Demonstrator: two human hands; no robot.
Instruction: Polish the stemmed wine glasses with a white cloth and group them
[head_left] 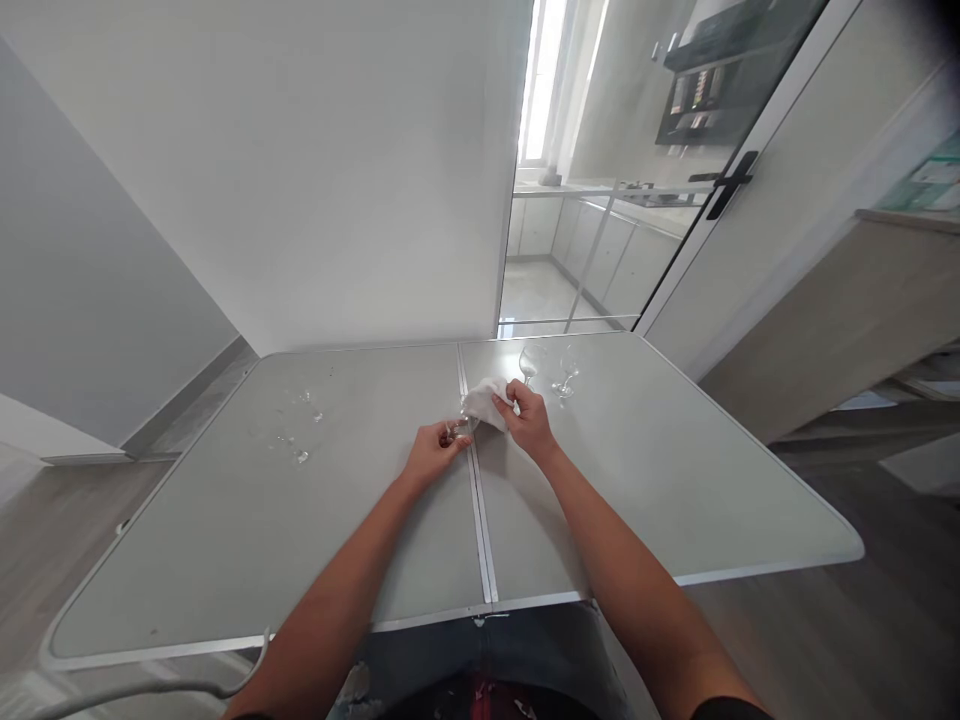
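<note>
My left hand (435,452) is closed round the stem and foot of a clear wine glass (459,430) held over the middle seam of the grey folding table (262,540). My right hand (529,415) pinches a white cloth (484,403) that is pressed onto the bowl of that glass. Two more clear wine glasses (564,375) stand upright on the table just beyond my right hand.
Two or three further clear glasses (296,430) sit on the table's left half, hard to make out. A white wall stands behind the table. A glass door with a black handle (731,183) opens onto a kitchen at the back right. A wooden counter (862,300) stands at the right.
</note>
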